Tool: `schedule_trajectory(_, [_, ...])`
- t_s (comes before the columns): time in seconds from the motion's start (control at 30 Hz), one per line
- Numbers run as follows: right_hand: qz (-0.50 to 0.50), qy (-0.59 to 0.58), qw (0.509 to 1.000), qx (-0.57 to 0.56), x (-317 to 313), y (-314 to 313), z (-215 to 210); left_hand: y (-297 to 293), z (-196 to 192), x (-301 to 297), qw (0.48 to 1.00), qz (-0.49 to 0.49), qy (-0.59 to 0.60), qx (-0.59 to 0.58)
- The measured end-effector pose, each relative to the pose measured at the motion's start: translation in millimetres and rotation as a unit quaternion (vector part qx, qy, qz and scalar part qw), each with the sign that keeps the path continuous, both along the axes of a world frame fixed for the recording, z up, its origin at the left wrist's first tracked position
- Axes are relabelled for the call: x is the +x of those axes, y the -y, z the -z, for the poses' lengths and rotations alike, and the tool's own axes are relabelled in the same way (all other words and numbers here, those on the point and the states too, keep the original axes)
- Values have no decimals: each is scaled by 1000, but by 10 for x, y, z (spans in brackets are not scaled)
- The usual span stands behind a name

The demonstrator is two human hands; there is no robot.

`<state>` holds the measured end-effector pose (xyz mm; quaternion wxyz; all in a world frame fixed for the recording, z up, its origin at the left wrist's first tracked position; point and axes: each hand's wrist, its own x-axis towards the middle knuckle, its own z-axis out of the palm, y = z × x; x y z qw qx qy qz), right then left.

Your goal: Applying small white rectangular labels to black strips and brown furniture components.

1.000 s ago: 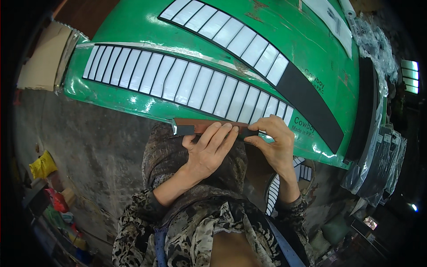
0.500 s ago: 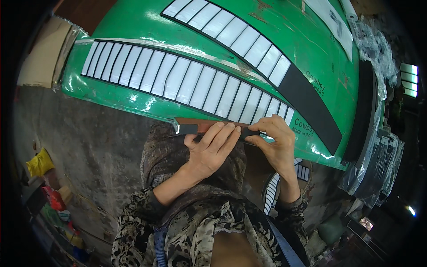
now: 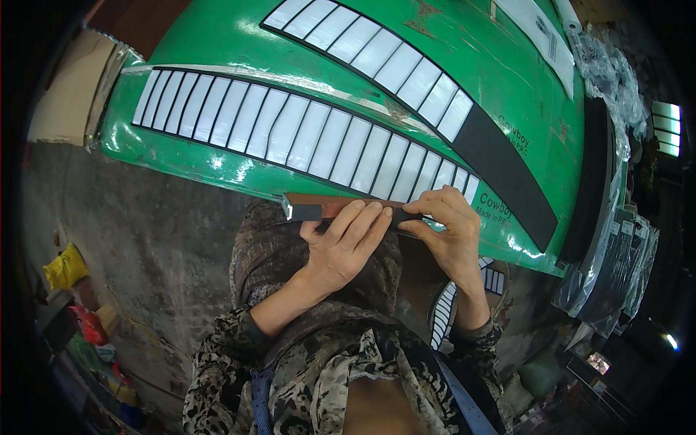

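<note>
Fingers of your left hand point(image 3: 346, 246) lay flat and mostly straight over a dark strip point(image 3: 308, 212) held at the near edge of the green table point(image 3: 239, 170), thumb curled under it. Your right hand point(image 3: 446, 232) pinched the strip's far end, fingers bent. You seemed to be handling or peeling that strip; the next move likely called for a steady pull along its length. Compared with a second ago, both hands sat almost unchanged, your left fingers slightly further along the strip.

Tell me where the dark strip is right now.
In the head view, the dark strip sits at centre, held along the green table's near edge by the left hand and right hand.
</note>
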<state>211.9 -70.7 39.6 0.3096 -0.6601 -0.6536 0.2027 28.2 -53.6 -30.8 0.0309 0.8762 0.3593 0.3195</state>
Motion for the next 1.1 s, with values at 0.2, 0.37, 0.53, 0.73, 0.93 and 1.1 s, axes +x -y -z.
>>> schedule_trajectory(0.2, [1,-16,1000,-12,1,4,6,2,-8,-8,1000,0,-1,4])
schedule_trajectory(0.37, [5,-35,999,-22,20,22,38,-12,-24,7,1000,1,1,-9])
schedule_trajectory(0.53, [93,-91,992,8,47,117,100,-175,-146,77,999,12,12,-49])
schedule_trajectory(0.73, [122,-120,985,0,23,201,277,-211,-173,104,999,20,17,-48])
schedule_trajectory(0.93, [150,-155,976,25,8,201,395,-196,-197,134,998,24,24,-57])
schedule_trajectory(1.1, [157,-155,975,41,-22,201,426,-165,-161,143,998,16,17,-50])
